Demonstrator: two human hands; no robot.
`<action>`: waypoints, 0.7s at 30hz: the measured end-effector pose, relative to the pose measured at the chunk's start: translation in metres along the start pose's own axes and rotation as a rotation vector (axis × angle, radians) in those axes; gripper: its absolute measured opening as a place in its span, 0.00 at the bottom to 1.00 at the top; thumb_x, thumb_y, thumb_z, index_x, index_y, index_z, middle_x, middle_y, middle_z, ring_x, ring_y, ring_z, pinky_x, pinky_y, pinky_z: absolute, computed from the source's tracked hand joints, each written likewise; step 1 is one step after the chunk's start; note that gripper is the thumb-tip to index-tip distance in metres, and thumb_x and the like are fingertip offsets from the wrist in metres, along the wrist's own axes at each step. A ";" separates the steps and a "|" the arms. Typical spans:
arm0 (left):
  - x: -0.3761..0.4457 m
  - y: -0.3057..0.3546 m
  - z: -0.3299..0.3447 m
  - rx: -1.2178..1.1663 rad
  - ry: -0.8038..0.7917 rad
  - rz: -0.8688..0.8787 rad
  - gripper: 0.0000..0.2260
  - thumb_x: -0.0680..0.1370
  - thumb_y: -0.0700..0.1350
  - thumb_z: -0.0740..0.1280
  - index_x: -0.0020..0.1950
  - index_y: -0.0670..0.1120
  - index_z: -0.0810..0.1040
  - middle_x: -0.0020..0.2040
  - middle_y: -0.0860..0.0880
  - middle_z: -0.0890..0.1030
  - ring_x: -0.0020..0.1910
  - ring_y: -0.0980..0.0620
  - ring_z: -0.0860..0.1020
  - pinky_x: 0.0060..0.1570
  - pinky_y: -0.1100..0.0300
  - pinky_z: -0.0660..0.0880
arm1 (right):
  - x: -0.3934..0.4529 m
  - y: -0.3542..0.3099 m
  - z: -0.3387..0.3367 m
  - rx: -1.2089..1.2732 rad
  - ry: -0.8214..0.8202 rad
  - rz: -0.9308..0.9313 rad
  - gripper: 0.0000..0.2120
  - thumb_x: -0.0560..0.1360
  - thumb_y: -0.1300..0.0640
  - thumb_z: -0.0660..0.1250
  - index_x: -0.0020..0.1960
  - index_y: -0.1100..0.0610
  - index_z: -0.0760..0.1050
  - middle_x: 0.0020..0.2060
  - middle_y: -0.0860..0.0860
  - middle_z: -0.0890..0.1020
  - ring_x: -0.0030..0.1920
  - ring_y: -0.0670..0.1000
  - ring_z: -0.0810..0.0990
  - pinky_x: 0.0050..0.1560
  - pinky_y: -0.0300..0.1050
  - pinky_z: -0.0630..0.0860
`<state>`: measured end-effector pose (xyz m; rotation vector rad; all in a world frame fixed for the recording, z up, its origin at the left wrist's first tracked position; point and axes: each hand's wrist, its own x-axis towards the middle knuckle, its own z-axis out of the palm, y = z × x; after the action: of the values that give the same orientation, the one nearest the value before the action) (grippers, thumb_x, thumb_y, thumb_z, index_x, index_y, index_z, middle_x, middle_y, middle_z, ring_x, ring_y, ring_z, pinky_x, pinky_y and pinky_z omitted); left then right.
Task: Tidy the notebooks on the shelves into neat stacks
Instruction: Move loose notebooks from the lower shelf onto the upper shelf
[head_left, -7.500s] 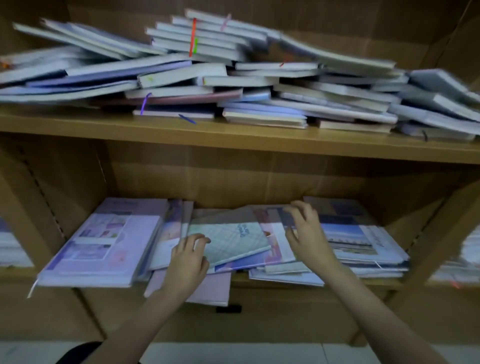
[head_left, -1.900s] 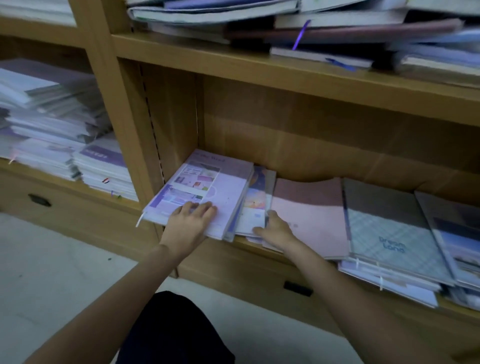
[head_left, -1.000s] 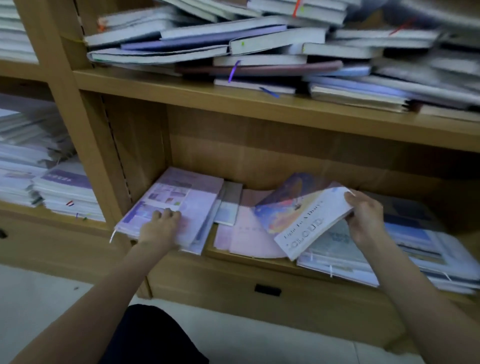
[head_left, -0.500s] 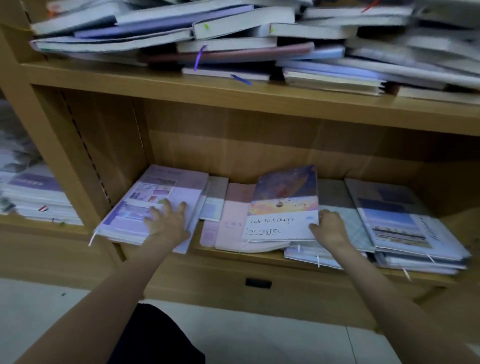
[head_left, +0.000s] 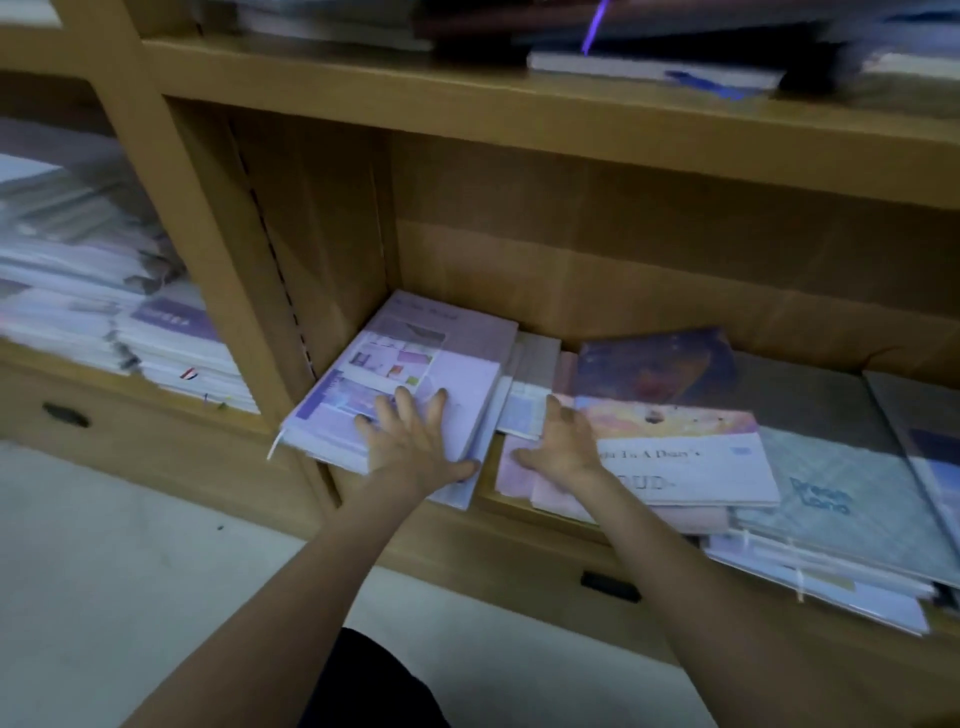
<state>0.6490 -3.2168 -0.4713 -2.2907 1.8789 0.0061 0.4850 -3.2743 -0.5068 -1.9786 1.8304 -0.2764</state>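
On lower shelf (head_left: 519, 512): left hand (head_left: 415, 447) flat, fingers spread on lilac stack (head_left: 415, 364); right hand (head_left: 563, 447), fingers loosely apart, rests on cloud diary (head_left: 685, 452) — mid-squaring, so next you nudge edges flush.

**Lower shelf, around our fingers**

Under our left hand (head_left: 415, 447) fingers lies the leftmost stack (head_left: 410, 374). Just right of them, a small notebook (head_left: 527, 400) is wedged between stacks. Our right hand (head_left: 563, 449) fingers rest on the diary (head_left: 675, 441); further right sits another stack (head_left: 841, 499).
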 end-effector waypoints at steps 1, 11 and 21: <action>0.001 0.000 -0.001 -0.001 -0.001 0.000 0.43 0.69 0.73 0.57 0.75 0.54 0.45 0.70 0.40 0.55 0.67 0.37 0.58 0.62 0.42 0.61 | 0.004 0.000 0.003 -0.018 0.053 0.012 0.36 0.69 0.48 0.73 0.69 0.61 0.61 0.65 0.58 0.70 0.65 0.60 0.66 0.64 0.50 0.65; 0.004 0.002 -0.002 -0.028 0.004 0.015 0.40 0.71 0.70 0.59 0.74 0.53 0.46 0.71 0.40 0.54 0.68 0.37 0.56 0.64 0.41 0.60 | 0.032 -0.011 0.001 0.981 0.137 0.233 0.33 0.69 0.61 0.73 0.69 0.58 0.61 0.64 0.56 0.72 0.63 0.57 0.73 0.64 0.56 0.71; 0.002 0.003 -0.004 -0.031 -0.014 0.019 0.40 0.72 0.69 0.59 0.74 0.53 0.45 0.72 0.41 0.53 0.69 0.37 0.56 0.65 0.41 0.60 | 0.039 -0.005 -0.021 1.348 0.104 0.360 0.10 0.73 0.71 0.65 0.51 0.64 0.68 0.49 0.62 0.78 0.40 0.51 0.79 0.42 0.42 0.79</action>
<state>0.6457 -3.2198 -0.4684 -2.2864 1.9066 0.0540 0.4847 -3.3163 -0.4913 -0.6946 1.3295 -1.1269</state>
